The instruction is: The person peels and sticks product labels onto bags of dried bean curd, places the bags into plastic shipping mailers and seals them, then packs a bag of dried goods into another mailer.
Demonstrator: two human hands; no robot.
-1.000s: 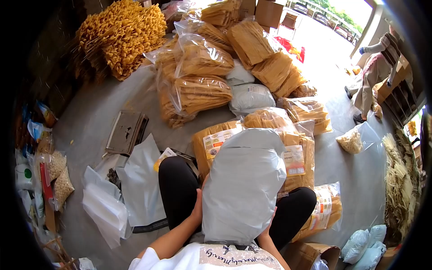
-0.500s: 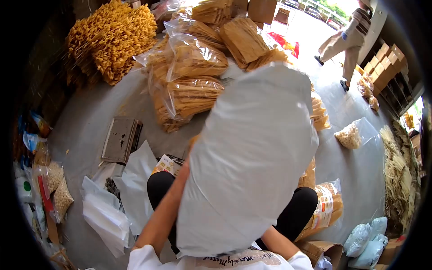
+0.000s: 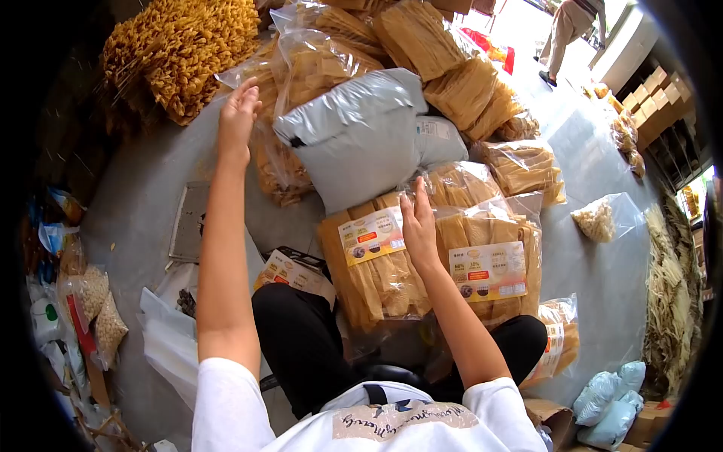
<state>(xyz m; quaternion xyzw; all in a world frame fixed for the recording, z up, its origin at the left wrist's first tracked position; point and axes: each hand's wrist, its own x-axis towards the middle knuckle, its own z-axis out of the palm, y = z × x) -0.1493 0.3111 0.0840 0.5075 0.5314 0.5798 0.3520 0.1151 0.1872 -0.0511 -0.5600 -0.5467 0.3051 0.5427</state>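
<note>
Parcel | ahead of you, by bagged bundles, contact unclear | long axis looks crosswise | your left hand: fingers loosely extended, holding nothing | your right hand: flat, empty, looks nearer, parcel ahead-left of it

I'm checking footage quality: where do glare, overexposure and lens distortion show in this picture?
Head view: glossy highlights streak the bulging grey plastic parcel; head view, upper right: the smooth grey floor washes out toward white; head view, edges: fisheye-like curving, with black borders left and right.
</note>
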